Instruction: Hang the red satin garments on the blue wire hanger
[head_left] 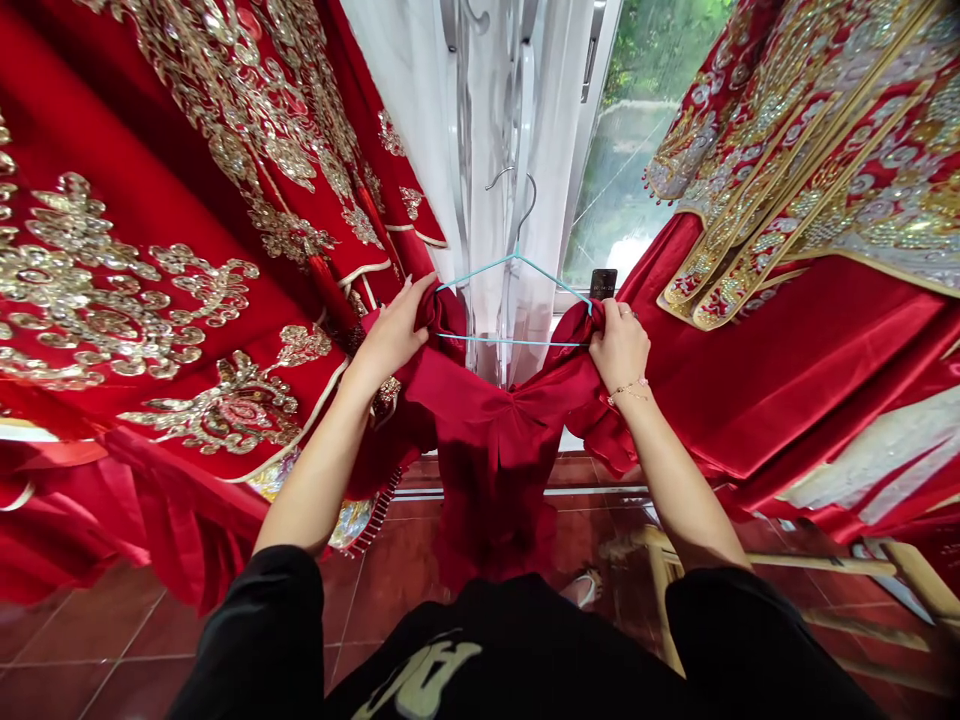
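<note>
A plain red dress [495, 410] with a bow at the neckline hangs in front of me on a thin light-blue hanger [517, 258]. My left hand [399, 330] is closed on the dress's left shoulder, at that end of the hanger. At the opposite end my right hand [619, 345], with a bracelet at its wrist, grips the other shoulder of the dress. The hanger's metal hook points up, and nothing visibly bears it from above. Below the bodice the skirt falls into shadow.
On the left hang red garments [112, 230] with gold sequin embroidery. A beaded red and gold garment [810, 150] hangs on the right. White curtains [405, 90] and a window [630, 120] stand behind. A wooden stool [825, 565] is at lower right on the red tiled floor [112, 640].
</note>
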